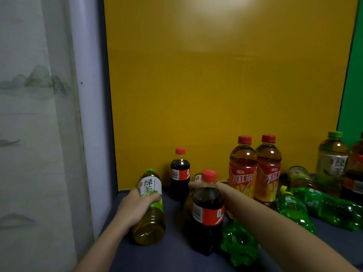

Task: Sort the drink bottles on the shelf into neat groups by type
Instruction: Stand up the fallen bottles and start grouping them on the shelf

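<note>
From my feed, my right hand (224,190) is mostly hidden behind the neck of the near cola bottle (207,211). Only its fingertips (193,185) show past the red cap, against what may be another pale-labelled bottle (196,178), so I cannot tell whether they are clamped on it. At the right edge, a green-capped tea bottle (332,163) and a dark bottle (355,173) are cut off. My left hand (135,205) has its fingers wrapped round the green tea bottle (150,213), which is tilted at the left end of the shelf (172,252). Two iced tea bottles (242,169) (268,169) stand upright, touching, at the back.
</note>
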Demonstrator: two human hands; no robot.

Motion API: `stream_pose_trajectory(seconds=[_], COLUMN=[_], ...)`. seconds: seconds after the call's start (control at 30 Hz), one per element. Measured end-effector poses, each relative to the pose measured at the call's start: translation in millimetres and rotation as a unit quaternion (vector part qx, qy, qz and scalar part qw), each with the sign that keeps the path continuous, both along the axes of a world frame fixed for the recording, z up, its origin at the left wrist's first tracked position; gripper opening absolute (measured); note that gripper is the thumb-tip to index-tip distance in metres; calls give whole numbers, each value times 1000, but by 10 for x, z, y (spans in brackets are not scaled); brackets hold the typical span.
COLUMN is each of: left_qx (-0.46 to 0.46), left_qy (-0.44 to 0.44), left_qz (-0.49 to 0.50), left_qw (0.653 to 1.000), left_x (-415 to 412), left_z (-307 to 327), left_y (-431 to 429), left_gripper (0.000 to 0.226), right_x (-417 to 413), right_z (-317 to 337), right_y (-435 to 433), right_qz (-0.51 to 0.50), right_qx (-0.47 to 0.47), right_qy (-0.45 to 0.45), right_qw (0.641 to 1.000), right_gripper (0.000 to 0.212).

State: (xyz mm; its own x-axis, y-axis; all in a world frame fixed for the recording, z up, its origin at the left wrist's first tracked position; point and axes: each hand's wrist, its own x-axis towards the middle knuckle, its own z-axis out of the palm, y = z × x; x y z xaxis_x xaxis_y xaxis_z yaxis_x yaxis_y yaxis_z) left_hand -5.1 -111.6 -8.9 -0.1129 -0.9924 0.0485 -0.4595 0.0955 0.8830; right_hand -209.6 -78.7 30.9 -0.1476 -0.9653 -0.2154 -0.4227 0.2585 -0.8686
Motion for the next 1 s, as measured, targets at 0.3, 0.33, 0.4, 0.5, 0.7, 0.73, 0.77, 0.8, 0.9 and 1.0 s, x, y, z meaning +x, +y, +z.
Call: stream_pose_trajectory(seconds=[0.3,0.33,0.4,0.5,0.7,0.73,0.77,0.8,0.9,1.0], left_qx=[-129,-152,-195,-236,-257,-252,-248,-246,-253,-259], left_qy=[16,19,22,18,42,53,64,68,56,31], left_qz=[31,33,35,28,-32,-45,-56,-62,-51,-34], left_qw=[991,988,980,971,965,965,965,965,964,965], left_x=[-46,-54,-65,-75,-102,-93,-85,-80,-102,-124], left_z=[-13,-20,-34,-52,-55,-55,-60,-66,-99,-107], left_y=[69,81,101,129,218,221,217,215,211,230], left_gripper=[62,66,74,86,92,94,95,97,92,79], right_x=[-68,-91,-128,-145,-145,-129,-127,-145,-158,-93], right_z=[44,28,10,-11,-2,10,1,-25,-56,67], right_y=[68,44,18,10,76,103,103,82,90,259], right_qz=[-19,-28,-49,-88,-65,-62,-54,-58,-65,-26], right_qx=[-84,-109,-146,-176,-186,-181,-176,-182,-193,-162], right_qy=[-146,-164,-148,-92,-47,-62,-68,-67,-47,-51], right_qw=[985,980,977,976,979,980,981,979,978,985], right_gripper=[17,13,10,23,84,85,79,73,78,106])
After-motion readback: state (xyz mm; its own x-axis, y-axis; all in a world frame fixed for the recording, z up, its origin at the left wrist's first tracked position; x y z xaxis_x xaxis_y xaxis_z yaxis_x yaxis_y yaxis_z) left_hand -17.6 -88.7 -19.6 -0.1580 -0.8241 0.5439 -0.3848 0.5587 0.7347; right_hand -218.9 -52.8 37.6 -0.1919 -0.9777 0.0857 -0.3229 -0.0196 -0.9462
